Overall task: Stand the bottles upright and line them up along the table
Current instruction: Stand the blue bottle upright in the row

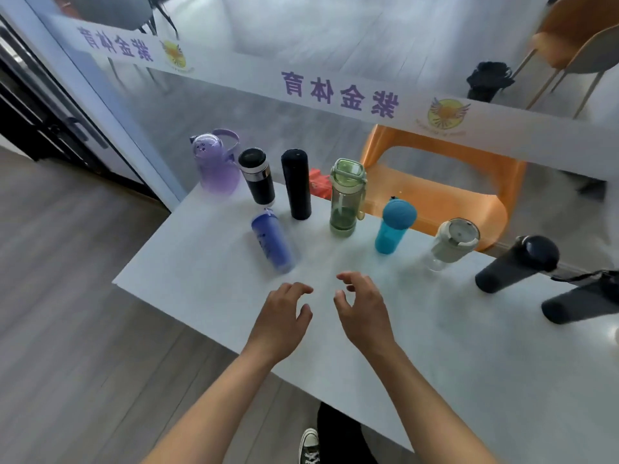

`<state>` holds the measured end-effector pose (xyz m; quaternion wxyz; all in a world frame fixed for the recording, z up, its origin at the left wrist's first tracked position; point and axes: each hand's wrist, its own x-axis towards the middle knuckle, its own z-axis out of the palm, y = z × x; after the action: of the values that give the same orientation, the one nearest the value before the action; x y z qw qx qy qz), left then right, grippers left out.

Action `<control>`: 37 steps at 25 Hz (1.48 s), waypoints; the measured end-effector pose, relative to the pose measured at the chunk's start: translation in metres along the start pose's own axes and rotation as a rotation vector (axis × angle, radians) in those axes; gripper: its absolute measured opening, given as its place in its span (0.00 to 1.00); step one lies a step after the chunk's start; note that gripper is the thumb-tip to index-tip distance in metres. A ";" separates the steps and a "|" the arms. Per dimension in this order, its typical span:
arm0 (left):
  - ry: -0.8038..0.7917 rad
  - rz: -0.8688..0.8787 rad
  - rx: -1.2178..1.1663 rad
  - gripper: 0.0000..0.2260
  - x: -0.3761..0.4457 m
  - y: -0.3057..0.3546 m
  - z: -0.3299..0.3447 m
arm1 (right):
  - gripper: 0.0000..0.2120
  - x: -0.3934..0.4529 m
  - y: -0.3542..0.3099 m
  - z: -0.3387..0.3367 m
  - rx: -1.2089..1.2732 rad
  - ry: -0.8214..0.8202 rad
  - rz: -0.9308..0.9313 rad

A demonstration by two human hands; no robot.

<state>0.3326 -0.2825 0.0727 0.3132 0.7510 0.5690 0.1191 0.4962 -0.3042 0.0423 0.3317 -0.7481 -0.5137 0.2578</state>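
1. Nine bottles on the white table (207,296), most strung along its far edge by the glass wall (234,105).
2. From the left: lilac jug (214,167) with a loop handle, upright; black tumbler with a steel band (257,177), upright; tall matte black flask (296,184), upright; clear green bottle (346,197) with a flip lid, upright, apparently empty apart from a dark insert low inside.
3. Further right: teal bottle (393,226) with a domed blue cap, upright; clear bottle with a pale grey lid (450,244), upright, contents impossible to tell.
4. At the right end: dark bottle with a round cap (516,266) and another dark bottle (579,303) partly cut off by the frame edge; whether standing or lying not clear through the wide-angle distortion.
5. Out of the row: blue bottle (272,244), just in front of the steel-banded tumbler, blurred, leaning or lying with its cap toward the wall.
6. Left hand (284,316) empty, fingers loosely curled and slightly spread, held above the table near the blue bottle's base, touching nothing.
7. Right hand (363,311) empty too, thumb and fingers curved apart in a half-open claw, beside the left hand with a small gap between.
8. Both forearms bare, reaching forward from the near edge, palms down.
9. Behind the glass: orange stool (445,182).
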 end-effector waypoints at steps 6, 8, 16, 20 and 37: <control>0.035 -0.142 0.007 0.16 0.069 -0.052 -0.024 | 0.15 0.082 -0.026 0.056 -0.005 -0.181 -0.016; 0.029 -0.226 -0.048 0.18 0.094 -0.064 -0.028 | 0.15 0.110 -0.033 0.074 0.010 -0.254 0.026; -0.006 -0.578 -0.289 0.26 0.190 -0.109 -0.029 | 0.27 0.197 -0.037 0.147 -0.093 -0.479 0.162; -0.046 -0.636 -0.510 0.22 0.204 -0.121 -0.028 | 0.29 0.208 -0.038 0.166 -0.057 -0.562 0.167; -0.126 -0.128 -0.741 0.13 0.112 -0.041 -0.051 | 0.27 0.068 -0.053 0.046 0.470 0.024 0.252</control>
<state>0.3094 -0.1550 0.0677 0.6048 0.5556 0.5127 0.2503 0.4542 -0.2163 0.0501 0.4678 -0.7116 -0.3385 0.4003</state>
